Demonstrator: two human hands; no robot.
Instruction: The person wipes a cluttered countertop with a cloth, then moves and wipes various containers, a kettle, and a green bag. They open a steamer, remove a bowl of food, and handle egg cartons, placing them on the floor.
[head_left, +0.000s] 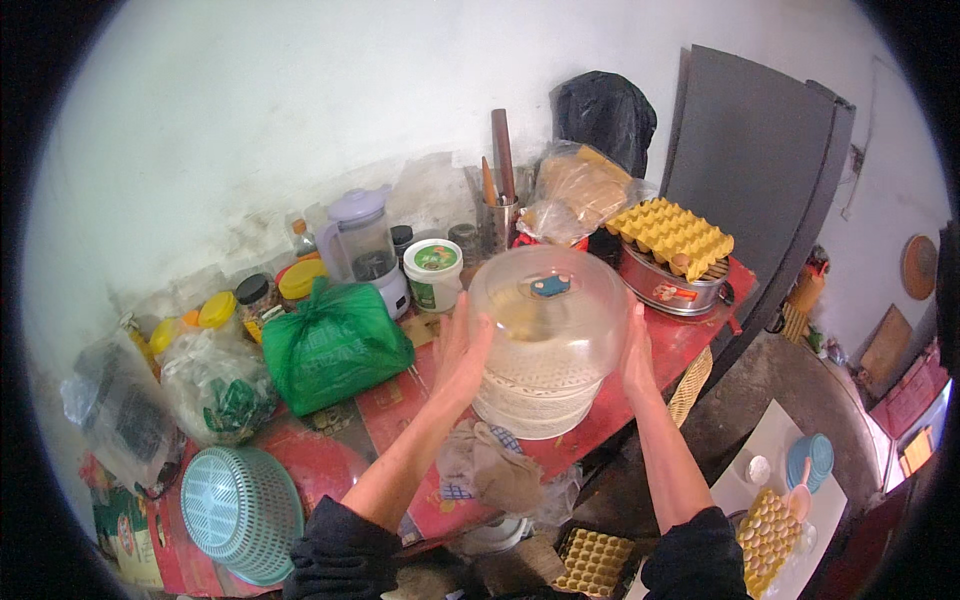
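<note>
A stack of round white perforated trays (534, 405) stands on the red table, capped by a clear domed plastic lid (517, 285) with a blue knob on top. On the lid's left side rests my left hand (463, 352), fingers upright along the plastic. My right hand (636, 349) is against the opposite side, so the lid sits between both palms. A crumpled greyish cloth (491, 465) lies on the table in front of the trays.
Left of the lid are a green plastic bag (334, 349), a blender (367, 247), a white tub (433, 274) and an upturned blue colander (240, 514). A yellow egg tray (671, 232) tops a round metal pan (667, 289) on the right. More eggs (769, 536) sit lower right.
</note>
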